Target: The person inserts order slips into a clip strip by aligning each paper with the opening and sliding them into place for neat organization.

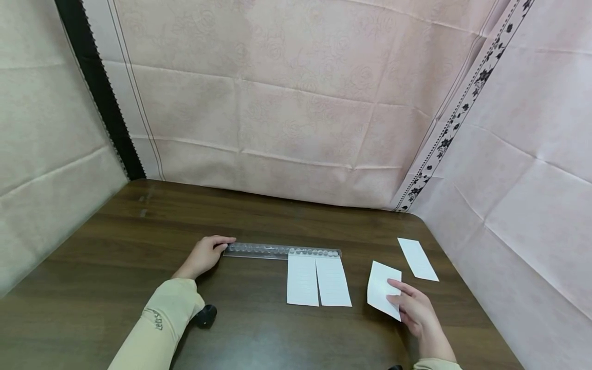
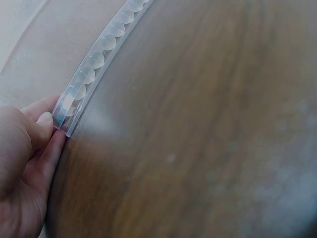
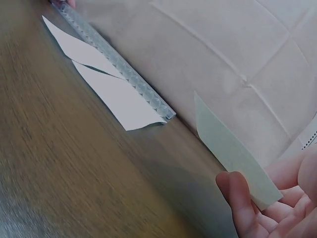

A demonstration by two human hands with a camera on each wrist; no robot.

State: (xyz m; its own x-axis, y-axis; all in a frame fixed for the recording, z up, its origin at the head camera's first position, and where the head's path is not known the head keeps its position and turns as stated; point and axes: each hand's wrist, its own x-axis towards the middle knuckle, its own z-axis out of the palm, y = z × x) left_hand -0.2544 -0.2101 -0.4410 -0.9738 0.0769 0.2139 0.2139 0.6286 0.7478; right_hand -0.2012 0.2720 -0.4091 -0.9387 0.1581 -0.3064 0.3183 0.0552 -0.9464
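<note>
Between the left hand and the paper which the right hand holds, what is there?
In the head view, a clear plastic strip and two white papers, then some bare table.

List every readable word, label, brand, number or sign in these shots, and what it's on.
"Lets": on the left sleeve, sideways; the final characters are too small to be sure of.
Clear strip: any fine markings are too blurred to read.
Two paper pieces at the strip: faint lines, no legible words.
Paper in the right hand and loose paper slip: no text I can make out.
</note>
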